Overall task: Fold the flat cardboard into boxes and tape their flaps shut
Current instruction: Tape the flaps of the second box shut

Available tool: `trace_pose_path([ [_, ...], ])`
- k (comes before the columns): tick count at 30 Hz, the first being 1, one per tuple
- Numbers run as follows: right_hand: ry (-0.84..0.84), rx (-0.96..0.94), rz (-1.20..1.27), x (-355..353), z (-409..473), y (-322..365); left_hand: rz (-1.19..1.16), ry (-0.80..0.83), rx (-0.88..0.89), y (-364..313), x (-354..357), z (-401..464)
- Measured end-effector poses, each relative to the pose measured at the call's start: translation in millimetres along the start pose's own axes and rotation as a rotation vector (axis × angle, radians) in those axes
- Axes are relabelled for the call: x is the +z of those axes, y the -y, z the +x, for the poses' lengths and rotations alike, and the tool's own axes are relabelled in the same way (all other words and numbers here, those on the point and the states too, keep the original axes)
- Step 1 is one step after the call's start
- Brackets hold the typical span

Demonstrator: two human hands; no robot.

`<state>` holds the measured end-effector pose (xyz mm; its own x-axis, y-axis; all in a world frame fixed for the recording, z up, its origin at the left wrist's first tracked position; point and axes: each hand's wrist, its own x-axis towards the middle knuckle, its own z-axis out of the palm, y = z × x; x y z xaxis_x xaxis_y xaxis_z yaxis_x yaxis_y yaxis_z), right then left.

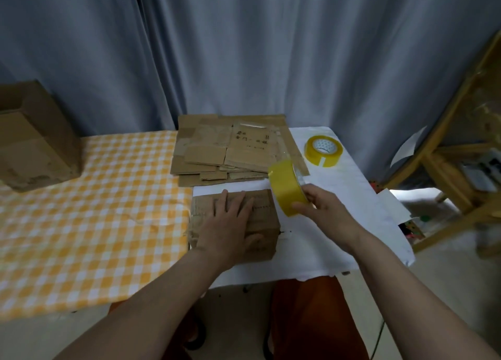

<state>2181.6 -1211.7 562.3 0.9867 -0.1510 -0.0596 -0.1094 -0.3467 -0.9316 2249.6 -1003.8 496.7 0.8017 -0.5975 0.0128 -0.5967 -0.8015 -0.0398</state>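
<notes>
A small folded cardboard box [264, 213] sits on the white cloth near the table's front edge. My left hand [230, 224] lies flat on its top, fingers straight and spread. My right hand [322, 210] grips a yellow tape roll [286, 187] held on edge just above the box's right side. A stack of flat cardboard [230, 149] lies behind the box.
A second yellow tape roll [323, 150] lies flat on the white cloth [339, 197] at the back right. An assembled box [35, 137] stands at the far left on the yellow checked tablecloth [95, 210]. A wooden shelf [461, 156] stands to the right, grey curtains behind.
</notes>
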Motion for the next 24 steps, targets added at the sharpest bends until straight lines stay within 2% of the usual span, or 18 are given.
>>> trace_pose_path([
  [2, 0.111, -0.057, 0.134, -1.7, -3.6, 27.5, -0.109, -0.065, 0.022, 0.4, -2.4, -3.4],
  [5, 0.216, -0.053, 0.277, 1.2, -5.0, 52.7, -0.510, -0.144, -0.032, 4.4, -11.7, -9.3],
  [8, 0.259, -0.039, 0.136, 17.2, -2.9, 55.1, -0.883, -0.195, -0.112, 13.7, -25.4, -12.0],
  [11, 0.231, -0.035, 0.065, 30.0, -2.0, 51.3, -1.104, -0.314, -0.255, 19.9, -34.5, -20.6],
  [14, 0.210, -0.034, 0.076, 33.9, -0.8, 51.6, -1.198, -0.486, -0.358, 20.0, -40.0, -34.1],
  [17, 0.221, -0.043, 0.075, 35.3, 0.4, 52.7, -1.273, -0.574, -0.356, 15.2, -48.8, -44.7],
  [19, 0.244, -0.048, 0.055, 36.1, 1.2, 53.9, -1.375, -0.577, -0.408, 12.5, -55.8, -46.8],
  [24, 0.292, -0.073, -0.014, 38.1, 3.4, 59.4, -1.443, -0.494, -0.503, 16.6, -67.3, -42.8],
])
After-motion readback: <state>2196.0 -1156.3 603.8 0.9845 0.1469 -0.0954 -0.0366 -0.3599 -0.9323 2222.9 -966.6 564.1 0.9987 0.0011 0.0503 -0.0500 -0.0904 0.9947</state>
